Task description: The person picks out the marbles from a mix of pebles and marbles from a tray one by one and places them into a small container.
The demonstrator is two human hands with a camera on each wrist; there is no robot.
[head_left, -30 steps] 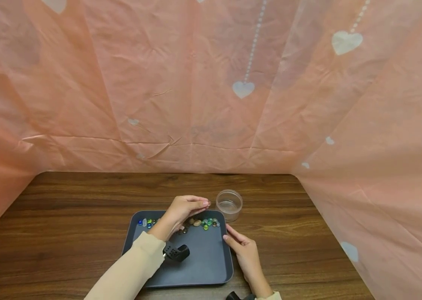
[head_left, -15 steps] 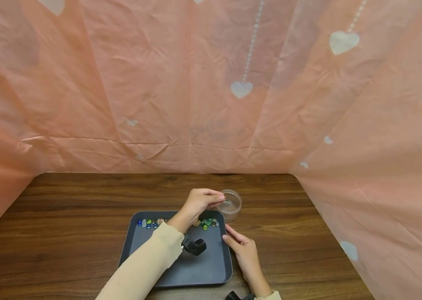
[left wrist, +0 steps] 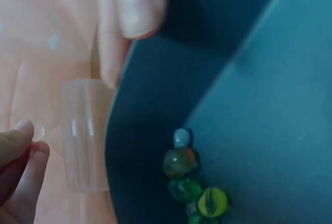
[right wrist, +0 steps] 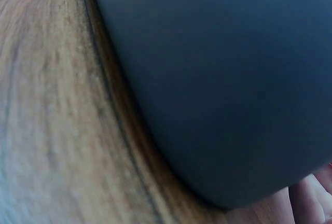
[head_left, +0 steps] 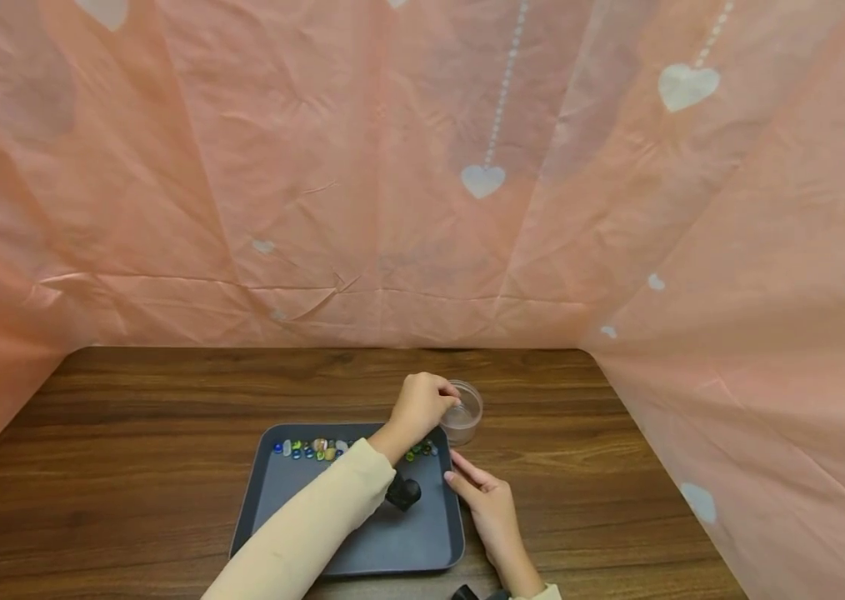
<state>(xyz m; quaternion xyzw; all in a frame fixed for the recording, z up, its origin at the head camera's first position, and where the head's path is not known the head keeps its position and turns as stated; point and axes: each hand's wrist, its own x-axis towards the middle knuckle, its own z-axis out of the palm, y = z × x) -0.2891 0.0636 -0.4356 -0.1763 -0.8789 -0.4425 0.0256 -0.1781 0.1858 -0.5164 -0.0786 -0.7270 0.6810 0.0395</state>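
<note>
- The person's left hand [head_left: 422, 404] reaches across the dark grey plastic tray [head_left: 362, 542] and hovers over the rim of the small clear round plastic cup [head_left: 465, 414], fingers curled together at the tips.
- From the left wrist view, finger and thumb [left wrist: 23, 146] seem to pinch a small clear bead [left wrist: 37, 129] right beside the cup's wall [left wrist: 83, 136]; the bead is too faint to be sure of.
- The cup stands upright on the brown wooden table [head_left: 130, 417], just beyond the tray's far right corner; whether anything lies in it I cannot tell.
- Inside the tray, a row of coloured glass marbles [head_left: 317, 448] lies along the far wall: green, blue, yellow and orange ones.
- The right hand [head_left: 486, 504] rests with loose, straight fingers against the tray's right edge, gripping nothing.
</note>
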